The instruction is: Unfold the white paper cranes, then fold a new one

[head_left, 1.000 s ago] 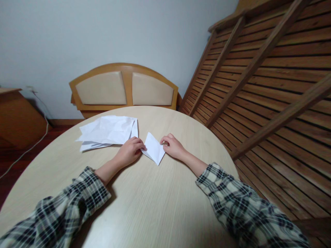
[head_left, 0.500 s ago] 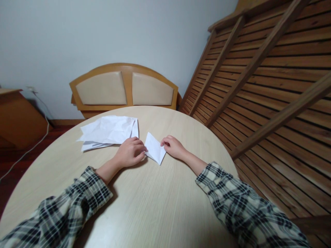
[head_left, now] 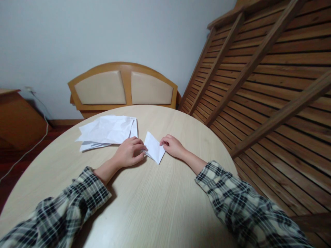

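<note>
A small folded white paper (head_left: 154, 148), kite-shaped, lies on the round pale wood table (head_left: 144, 206). My left hand (head_left: 130, 153) is curled, its fingertips pinching the paper's left corner. My right hand (head_left: 172, 146) is curled too, its fingertips pinching the right edge. Both forearms in plaid sleeves rest on the table.
A loose pile of white paper sheets (head_left: 107, 130) lies just left of my left hand. A wooden chair back with beige pads (head_left: 122, 88) stands behind the table. A slatted wooden frame (head_left: 263, 79) leans at the right. A cable (head_left: 38, 134) hangs at the left wall.
Both hands stay on the folded paper. The paper has flattened slightly and my fingers have shifted a little along its edges.
</note>
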The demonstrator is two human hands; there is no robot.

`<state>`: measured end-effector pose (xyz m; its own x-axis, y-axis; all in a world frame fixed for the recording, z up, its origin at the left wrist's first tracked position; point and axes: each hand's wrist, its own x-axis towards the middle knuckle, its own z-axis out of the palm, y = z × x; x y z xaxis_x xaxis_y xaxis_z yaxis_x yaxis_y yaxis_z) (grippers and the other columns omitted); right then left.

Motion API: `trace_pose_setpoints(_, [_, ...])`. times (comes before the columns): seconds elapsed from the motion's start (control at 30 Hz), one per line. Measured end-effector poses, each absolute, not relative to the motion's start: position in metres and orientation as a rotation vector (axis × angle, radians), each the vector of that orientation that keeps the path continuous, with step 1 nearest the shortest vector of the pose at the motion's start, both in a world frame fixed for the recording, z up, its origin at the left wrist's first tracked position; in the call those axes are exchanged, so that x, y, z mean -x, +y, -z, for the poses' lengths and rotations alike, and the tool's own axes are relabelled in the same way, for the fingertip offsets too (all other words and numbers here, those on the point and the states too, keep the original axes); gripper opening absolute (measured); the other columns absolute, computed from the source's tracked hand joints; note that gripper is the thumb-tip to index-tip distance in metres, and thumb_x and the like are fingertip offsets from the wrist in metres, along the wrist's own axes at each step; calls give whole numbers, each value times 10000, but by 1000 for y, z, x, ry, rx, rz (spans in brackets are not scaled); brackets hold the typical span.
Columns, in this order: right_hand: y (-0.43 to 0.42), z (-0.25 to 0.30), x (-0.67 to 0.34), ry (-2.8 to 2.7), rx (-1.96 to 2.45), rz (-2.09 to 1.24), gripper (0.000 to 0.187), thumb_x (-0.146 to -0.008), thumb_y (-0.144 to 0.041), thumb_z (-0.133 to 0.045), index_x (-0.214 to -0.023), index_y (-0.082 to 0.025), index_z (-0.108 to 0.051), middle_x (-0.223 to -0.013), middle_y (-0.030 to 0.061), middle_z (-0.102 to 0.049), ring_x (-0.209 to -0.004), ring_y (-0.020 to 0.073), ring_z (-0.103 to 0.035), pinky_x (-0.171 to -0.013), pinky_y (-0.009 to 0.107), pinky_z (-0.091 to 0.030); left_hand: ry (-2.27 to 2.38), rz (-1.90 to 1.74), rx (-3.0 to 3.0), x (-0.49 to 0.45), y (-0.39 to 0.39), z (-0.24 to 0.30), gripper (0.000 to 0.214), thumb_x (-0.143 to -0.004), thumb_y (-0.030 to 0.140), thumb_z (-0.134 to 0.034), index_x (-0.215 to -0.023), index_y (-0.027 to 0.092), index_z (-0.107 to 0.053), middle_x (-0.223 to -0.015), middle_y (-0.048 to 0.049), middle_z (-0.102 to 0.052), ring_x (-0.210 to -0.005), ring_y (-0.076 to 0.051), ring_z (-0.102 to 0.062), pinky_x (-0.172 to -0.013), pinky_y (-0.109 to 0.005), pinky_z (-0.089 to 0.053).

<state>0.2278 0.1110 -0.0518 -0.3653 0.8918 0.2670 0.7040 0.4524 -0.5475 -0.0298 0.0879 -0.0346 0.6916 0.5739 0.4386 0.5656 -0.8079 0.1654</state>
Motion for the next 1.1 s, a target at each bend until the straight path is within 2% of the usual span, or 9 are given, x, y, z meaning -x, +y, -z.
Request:
trace_pose_setpoints(0.33, [110,54,-228,-2171,1289,-454,246,-797,-10,-523,-837,-170,-706,-840,24,-550,-768,138,-522,-730,255,-380,998,-739,-2878,30,88,36,277,-818,245,-549,-1007,177,-740,-965,-88,-670,-900,-251,-570,-821,-413,-469])
trace_pose_setpoints(0.67, [108,55,-227,-2211,1265,-427,247,-780,-14,-532,-844,-188,-695,-873,24,-550,-796,148,-530,-759,265,-403,1167,-683,-2865,27,90,39,278,-821,224,-568,-1064,177,-695,-1039,-103,-674,-958,-269,-590,-841,-426,-494])
trace_pose_setpoints(0.77, [105,54,-226,-2212,1221,-369,247,-760,-12,-547,-838,-198,-690,-997,51,-594,-948,180,-544,-868,305,-409,1201,-693,-2865,27,92,41,280,-834,223,-590,-1097,200,-684,-1083,-95,-686,-987,-270,-600,-856,-426,-501])
trace_pose_setpoints(0.87, [104,54,-224,-2231,1172,-341,263,-745,0,-549,-839,-211,-677,-1129,49,-650,-1091,206,-526,-973,363,-365,1173,-699,-2874,28,94,44,320,-845,197,-603,-1156,205,-677,-1174,-93,-696,-1048,-274,-611,-904,-439,-507])
trace_pose_setpoints(1.0, [103,53,-222,-2230,1182,-389,255,-757,-1,-542,-840,-211,-663,-1088,27,-714,-1057,199,-578,-960,367,-361,1138,-685,-2901,29,96,47,323,-872,174,-594,-1182,203,-680,-1214,-91,-711,-1070,-272,-635,-925,-454,-522])
trace_pose_setpoints(1.1, [103,50,-222,-2224,1193,-384,225,-819,-43,-534,-888,-207,-672,-1048,29,-727,-1026,194,-604,-935,357,-364,1163,-709,-2903,29,97,48,319,-886,166,-585,-1190,188,-680,-1188,-97,-727,-1054,-270,-656,-906,-449,-539])
